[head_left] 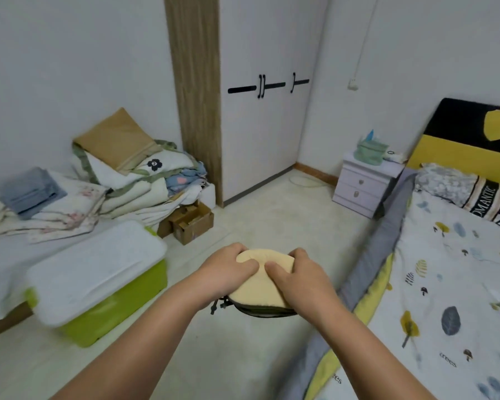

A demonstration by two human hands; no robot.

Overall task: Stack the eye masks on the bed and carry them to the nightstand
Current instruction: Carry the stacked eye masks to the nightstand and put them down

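A stack of eye masks (259, 287) hangs over the floor in front of me, a pale yellow one on top and a dark one with a strap underneath. My left hand (228, 272) grips its left side and my right hand (298, 281) grips its right side, thumbs pressed on top. The bed (451, 284) with a leaf-print sheet lies to my right. The small lilac nightstand (364, 183) with two drawers stands ahead at the right, beside the headboard.
A green storage box with a white lid (98, 278) sits at the left by a low bed piled with folded bedding (122, 180). Cardboard boxes (191, 220) stand near a white wardrobe (266, 111). A green tissue holder (370, 151) rests on the nightstand. Pale floor stretches ahead.
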